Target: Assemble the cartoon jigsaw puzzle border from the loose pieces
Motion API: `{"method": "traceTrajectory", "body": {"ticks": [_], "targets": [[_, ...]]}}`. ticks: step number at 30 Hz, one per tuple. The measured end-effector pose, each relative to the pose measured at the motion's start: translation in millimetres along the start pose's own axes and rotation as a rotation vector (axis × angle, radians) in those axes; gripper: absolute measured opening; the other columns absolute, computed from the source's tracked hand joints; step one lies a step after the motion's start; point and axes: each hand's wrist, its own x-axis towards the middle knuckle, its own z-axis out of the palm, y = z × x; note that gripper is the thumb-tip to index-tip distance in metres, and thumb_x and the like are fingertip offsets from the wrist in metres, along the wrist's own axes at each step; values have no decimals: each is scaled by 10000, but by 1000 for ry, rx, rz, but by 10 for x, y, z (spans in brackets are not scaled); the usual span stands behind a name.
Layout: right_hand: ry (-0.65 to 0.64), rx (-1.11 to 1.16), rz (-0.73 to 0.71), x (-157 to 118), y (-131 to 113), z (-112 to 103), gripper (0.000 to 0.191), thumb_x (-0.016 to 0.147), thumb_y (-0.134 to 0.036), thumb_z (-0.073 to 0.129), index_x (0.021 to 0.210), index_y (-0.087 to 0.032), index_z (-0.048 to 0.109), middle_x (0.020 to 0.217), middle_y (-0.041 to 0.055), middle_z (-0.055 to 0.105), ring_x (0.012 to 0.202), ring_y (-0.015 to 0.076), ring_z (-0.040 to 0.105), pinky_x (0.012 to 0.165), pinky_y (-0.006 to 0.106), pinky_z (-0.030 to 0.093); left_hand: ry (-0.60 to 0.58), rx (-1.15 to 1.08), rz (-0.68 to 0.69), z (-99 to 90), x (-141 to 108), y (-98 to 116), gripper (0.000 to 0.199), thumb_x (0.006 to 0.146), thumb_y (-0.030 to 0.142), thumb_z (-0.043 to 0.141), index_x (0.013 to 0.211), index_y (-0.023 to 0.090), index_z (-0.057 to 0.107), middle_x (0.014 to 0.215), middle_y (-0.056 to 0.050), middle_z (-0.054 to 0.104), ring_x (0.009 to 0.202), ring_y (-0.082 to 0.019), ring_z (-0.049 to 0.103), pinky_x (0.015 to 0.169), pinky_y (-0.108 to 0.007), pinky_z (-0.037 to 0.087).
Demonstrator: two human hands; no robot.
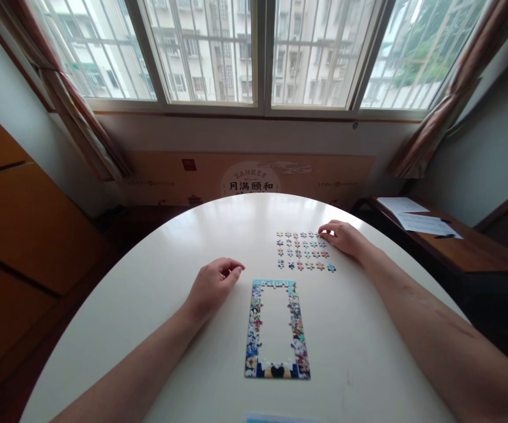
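On the white round table [157,294] lies a rectangular puzzle border [299,329], joined all the way round with a bare white middle. Beyond it to the right, loose puzzle pieces [299,254] are spread in several neat rows. My right hand [342,236] is at the far right corner of these rows, its fingertips at a piece there; whether it grips that piece is too small to tell. My left hand [216,283] rests on the table to the left of the border's top, fingers curled and thumb against the index finger, with nothing visible in it.
A blue-edged flat item [280,419] shows at the table's near edge. To the right stands a brown wooden table [478,249] with white papers [425,224] and dark pens. A printed board [161,176] stands beyond the table, below the windows.
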Motion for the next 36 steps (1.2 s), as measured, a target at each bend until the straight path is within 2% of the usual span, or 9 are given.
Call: {"method": "traceTrajectory", "body": {"ticks": [14, 25, 30, 36], "targets": [[-46, 15, 32, 56, 82, 12, 188, 886, -342, 584, 958, -274, 743, 893, 41, 675, 749, 184, 598, 730, 307, 457, 5, -19, -4, 2, -8, 0, 248, 850, 365, 563, 853, 210, 757, 872, -40, 755, 750, -196, 652, 700, -312, 501], [-56, 201, 177, -27, 171, -133, 263, 846, -426, 589, 885, -211, 735, 834, 49, 744, 741, 204, 656, 686, 315, 506, -1, -27, -17, -4, -12, -3, 265, 841, 384, 560, 864, 209, 759, 883, -40, 754, 753, -196, 642, 683, -307, 485], [-43, 211, 197, -59, 102, -181, 326, 841, -472, 593, 950, -211, 753, 791, 45, 733, 681, 187, 634, 637, 306, 489, -6, -18, -16, -11, -8, -9, 280, 841, 407, 556, 858, 211, 756, 850, -40, 751, 732, -199, 641, 675, -312, 482], [-38, 155, 188, -20, 2, -97, 261, 784, -462, 665, 870, -243, 778, 767, 27, 717, 673, 179, 603, 619, 294, 465, -1, -5, -6, -15, -1, -21, 271, 840, 401, 559, 858, 219, 760, 858, -35, 753, 744, -201, 651, 677, -310, 487]]}}
